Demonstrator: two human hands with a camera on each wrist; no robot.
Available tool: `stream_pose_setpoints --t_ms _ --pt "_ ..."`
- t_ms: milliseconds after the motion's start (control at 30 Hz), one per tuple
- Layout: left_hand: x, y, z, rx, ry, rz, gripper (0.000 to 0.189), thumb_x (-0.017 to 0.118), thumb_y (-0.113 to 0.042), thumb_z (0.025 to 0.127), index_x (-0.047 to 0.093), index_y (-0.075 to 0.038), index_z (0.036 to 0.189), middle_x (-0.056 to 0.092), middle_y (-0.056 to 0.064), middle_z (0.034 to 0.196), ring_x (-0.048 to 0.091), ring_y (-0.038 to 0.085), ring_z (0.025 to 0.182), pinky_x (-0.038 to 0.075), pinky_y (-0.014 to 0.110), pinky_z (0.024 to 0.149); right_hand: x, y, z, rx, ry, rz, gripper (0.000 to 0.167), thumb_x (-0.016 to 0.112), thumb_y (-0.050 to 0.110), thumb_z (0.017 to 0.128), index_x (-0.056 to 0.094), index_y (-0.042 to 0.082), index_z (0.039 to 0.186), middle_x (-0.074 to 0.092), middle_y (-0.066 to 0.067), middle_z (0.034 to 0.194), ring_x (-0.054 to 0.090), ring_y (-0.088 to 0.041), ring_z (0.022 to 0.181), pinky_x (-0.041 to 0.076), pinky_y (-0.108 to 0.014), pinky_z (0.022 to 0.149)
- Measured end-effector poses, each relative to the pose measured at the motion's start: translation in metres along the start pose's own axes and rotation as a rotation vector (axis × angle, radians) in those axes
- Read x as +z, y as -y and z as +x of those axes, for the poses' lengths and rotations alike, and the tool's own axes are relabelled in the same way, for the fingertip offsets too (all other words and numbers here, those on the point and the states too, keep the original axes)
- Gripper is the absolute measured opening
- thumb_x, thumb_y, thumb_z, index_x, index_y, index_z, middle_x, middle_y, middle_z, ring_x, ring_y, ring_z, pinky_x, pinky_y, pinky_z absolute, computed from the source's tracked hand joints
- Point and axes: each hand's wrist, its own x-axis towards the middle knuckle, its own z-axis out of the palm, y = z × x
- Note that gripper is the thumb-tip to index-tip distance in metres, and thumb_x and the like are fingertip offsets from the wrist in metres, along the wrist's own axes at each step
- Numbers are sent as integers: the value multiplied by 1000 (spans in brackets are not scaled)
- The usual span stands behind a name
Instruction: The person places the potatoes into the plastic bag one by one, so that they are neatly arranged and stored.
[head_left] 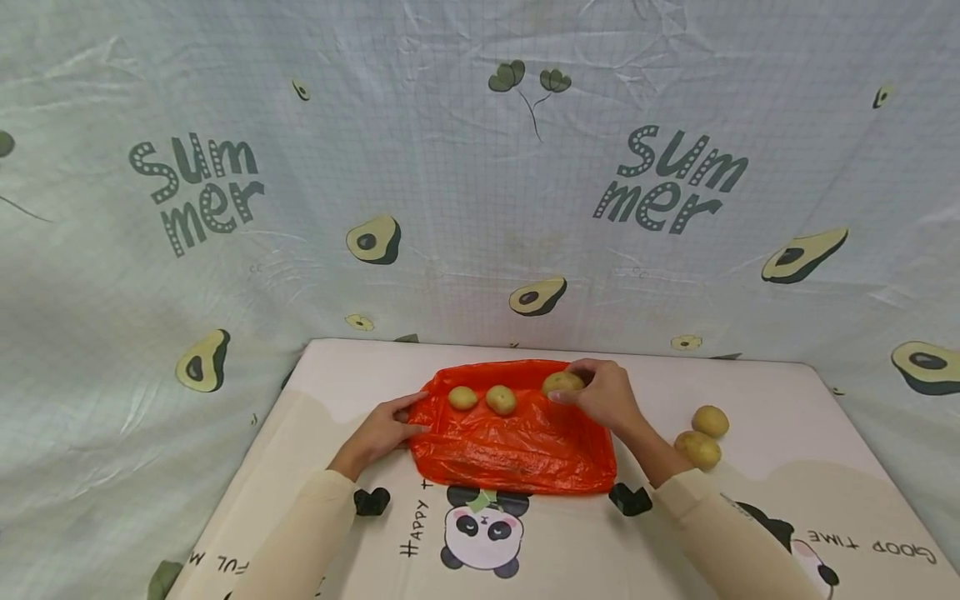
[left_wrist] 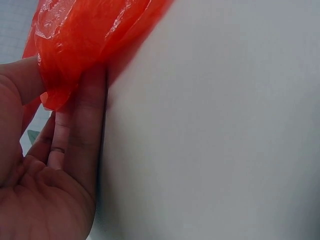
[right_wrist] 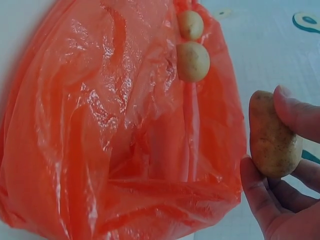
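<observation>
A red plastic bag (head_left: 517,454) is spread in a rounded rectangle on the table. Two potatoes, one at the left (head_left: 462,398) and one beside it (head_left: 501,400), lie in its back part. My left hand (head_left: 384,429) grips the bag's left end, thumb on the upper side and fingers underneath, as the left wrist view shows. Between thumb and fingers, my right hand (head_left: 606,396) holds a third potato (right_wrist: 274,134) over the bag's back right corner. The right wrist view shows dark specks on its skin.
Two more potatoes, a rounder one (head_left: 710,422) and a longer one (head_left: 698,450), lie on the table to the right of my right forearm. A pale printed cloth (head_left: 483,546) with pandas and lettering covers the table. Behind it hangs a sheet (head_left: 450,167) with avocado prints.
</observation>
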Motion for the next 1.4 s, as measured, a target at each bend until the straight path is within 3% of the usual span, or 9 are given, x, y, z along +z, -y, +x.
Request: stream_pose_setpoints --t_ms 433,900,1400 --pt "0 -2 1 1 -3 8 65 72 -10 96 50 -17 156 58 24 147 66 24 104 65 37 88 8 6 5 71 -23 27 46 89 25 83 71 6 121 73 -15 116 65 -29 100 63 -40 93" --pt "0 -1 2 -11 -5 4 64 70 -10 97 49 -17 157 59 24 146 66 23 101 64 32 85 19 13 6 39 7 33 51 89 27 83 71 5 125 72 -14 120 65 -29 105 61 -42 96" --pt "0 3 4 -17 -16 -13 63 71 -9 97 51 -19 156 58 22 147 65 22 101 65 35 86 30 11 6 47 -52 58 45 90 26 82 69 4 116 70 -15 113 63 -28 99 62 -36 87"
